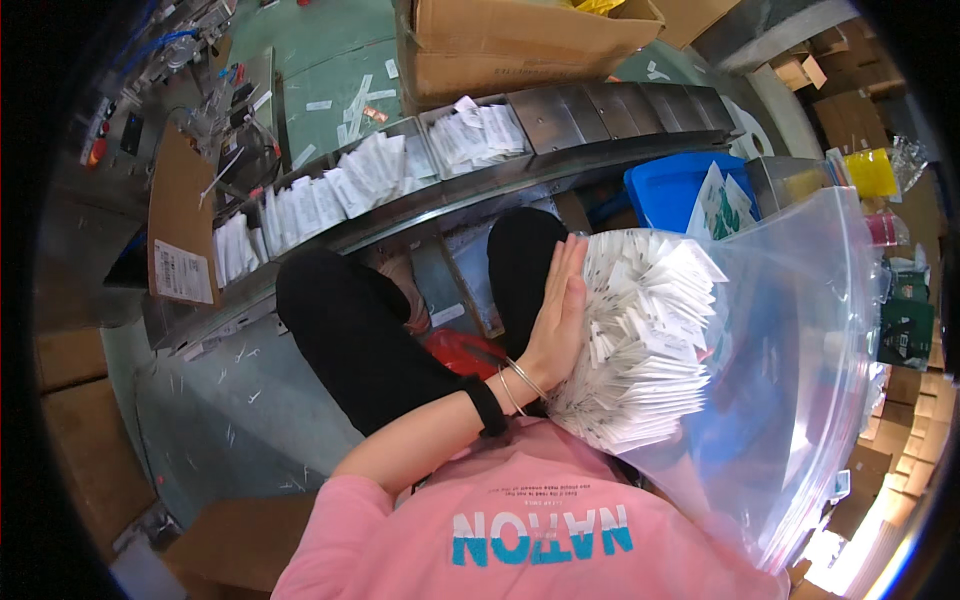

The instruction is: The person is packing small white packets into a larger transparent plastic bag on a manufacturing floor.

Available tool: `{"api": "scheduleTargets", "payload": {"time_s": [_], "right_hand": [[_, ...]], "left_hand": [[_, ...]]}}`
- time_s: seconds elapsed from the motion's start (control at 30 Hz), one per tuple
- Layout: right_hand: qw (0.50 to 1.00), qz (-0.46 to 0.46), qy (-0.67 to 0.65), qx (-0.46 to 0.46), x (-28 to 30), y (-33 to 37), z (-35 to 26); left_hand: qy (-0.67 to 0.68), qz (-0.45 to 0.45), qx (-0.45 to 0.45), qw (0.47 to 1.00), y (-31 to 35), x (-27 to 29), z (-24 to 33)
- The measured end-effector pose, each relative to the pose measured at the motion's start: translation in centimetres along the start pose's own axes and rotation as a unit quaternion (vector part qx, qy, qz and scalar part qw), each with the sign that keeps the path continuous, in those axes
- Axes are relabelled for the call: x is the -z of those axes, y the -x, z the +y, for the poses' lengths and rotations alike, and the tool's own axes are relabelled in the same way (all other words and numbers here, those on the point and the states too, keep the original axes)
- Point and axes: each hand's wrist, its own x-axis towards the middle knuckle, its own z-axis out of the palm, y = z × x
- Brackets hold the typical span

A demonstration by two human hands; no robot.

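My left hand (pixel 556 328) lies flat, fingers stretched out, against the side of a big bunch of small white paper packets (pixel 645 345). The packets sit closely together with many edges facing outward. They rest in my lap, inside or at the mouth of a large clear plastic bag (pixel 790 340) that spreads to the right. How far the bag reaches around them is hard to tell. My right hand does not show. The bag and the packets cover that side.
A metal trough conveyor (pixel 690 112) crosses in front of my knees, with white packets (pixel 375 165) in several compartments. Behind it stands a cardboard box (pixel 520 55). A blue bin (pixel 655 195) is at the right. A cardboard flap (pixel 180 215) stands at the left. Loose slips litter the floor.
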Motion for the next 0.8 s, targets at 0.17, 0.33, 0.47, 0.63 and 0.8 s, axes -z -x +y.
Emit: {"api": "scheduleTargets", "payload": {"time_s": [0.17,0.33,0.47,0.63,0.8], "right_hand": [[1.0,0.0,-0.002,0.03,1.3,-1.3,-1.6],[0.998,-0.024,-0.014,0.065,-0.3,-3.7,-2.7],[0.985,-0.08,-0.033,0.152,-2.8,-8.4,-5.9],[0.93,-0.17,-0.063,0.321,-7.8,-14.3,-13.7],[0.901,-0.185,-0.071,0.385,-8.4,-13.7,-16.8]], "left_hand": [[0.131,-0.022,0.035,0.991,-1.5,-1.8,1.1],[0.206,-0.044,0.045,0.977,-1.8,-0.4,2.1],[0.1,-0.038,0.007,0.994,-2.5,0.4,4.4],[0.194,-0.039,0.026,0.98,-1.8,-0.7,4.8],[0.263,-0.026,0.024,0.964,-1.3,0.3,3.2]]}}
